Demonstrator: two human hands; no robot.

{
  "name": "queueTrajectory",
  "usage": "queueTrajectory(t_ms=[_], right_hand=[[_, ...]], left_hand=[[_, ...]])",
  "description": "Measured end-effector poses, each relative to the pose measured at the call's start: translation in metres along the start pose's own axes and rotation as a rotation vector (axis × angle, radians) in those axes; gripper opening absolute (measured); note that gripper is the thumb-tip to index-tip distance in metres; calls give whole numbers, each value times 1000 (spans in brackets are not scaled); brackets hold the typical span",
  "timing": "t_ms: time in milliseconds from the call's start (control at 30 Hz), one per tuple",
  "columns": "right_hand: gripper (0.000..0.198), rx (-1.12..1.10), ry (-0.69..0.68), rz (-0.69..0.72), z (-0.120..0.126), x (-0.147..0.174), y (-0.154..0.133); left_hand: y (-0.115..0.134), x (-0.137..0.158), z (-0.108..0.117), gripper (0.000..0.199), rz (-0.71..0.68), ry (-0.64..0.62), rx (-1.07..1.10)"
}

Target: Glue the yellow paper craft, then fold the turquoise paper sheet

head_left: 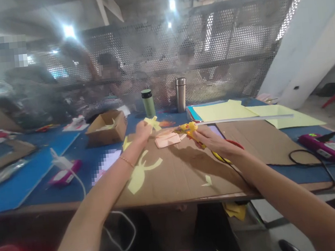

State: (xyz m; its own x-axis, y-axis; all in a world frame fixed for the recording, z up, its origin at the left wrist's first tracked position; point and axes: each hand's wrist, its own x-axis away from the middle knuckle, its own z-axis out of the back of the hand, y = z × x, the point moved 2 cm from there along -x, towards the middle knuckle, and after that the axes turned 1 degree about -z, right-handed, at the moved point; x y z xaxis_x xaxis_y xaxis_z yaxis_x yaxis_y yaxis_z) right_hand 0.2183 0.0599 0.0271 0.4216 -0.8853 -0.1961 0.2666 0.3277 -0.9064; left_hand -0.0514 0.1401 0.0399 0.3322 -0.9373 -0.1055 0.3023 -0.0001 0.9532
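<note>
My left hand (pixel 143 131) pinches a pale yellow paper cutout (pixel 153 123) above the far part of a cardboard sheet (pixel 172 180). In my right hand (pixel 211 137) is a yellow hot glue gun (pixel 190 129), its nozzle turned left toward the cutout; a long whitish glue stick (pixel 261 117) seems to run out behind it. Just below the nozzle lies a small stack of pinkish paper pieces (pixel 169 140). Nearer to me, a pale yellow cutout with curved strips (pixel 141 173) rests flat on the cardboard, partly behind my left forearm. A small yellow scrap (pixel 208 180) lies to the right.
A cardboard box (pixel 107 128) stands back left. Behind are a green bottle (pixel 148 103) and a steel flask (pixel 181 95). Yellow paper sheets (pixel 285 115) lie back right. Purple devices (pixel 326 146) with cables sit at both sides. People sit beyond the perforated metal screen (pixel 153 40).
</note>
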Motion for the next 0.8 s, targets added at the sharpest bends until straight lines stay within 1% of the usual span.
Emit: queueTrajectory(t_ms=[67,200,333,500,667,800], right_hand=[[62,64,2,18,-2,-9,2],[67,186,28,15,-6,-23,2],[68,271,25,4,-9,-27,3],[65,197,-19,-97,-12,-27,17],[60,166,-28,-72,-11,-25,22],[59,190,-8,-112,-12,-27,26]], left_hand=[[4,3,-3,13,-11,12,66],[4,13,-17,15,13,-62,173],[-2,22,-23,16,56,-107,204],[-4,24,-22,16,55,-118,231],[-4,23,-24,14,64,-125,243],[-4,24,-24,17,73,-131,251]])
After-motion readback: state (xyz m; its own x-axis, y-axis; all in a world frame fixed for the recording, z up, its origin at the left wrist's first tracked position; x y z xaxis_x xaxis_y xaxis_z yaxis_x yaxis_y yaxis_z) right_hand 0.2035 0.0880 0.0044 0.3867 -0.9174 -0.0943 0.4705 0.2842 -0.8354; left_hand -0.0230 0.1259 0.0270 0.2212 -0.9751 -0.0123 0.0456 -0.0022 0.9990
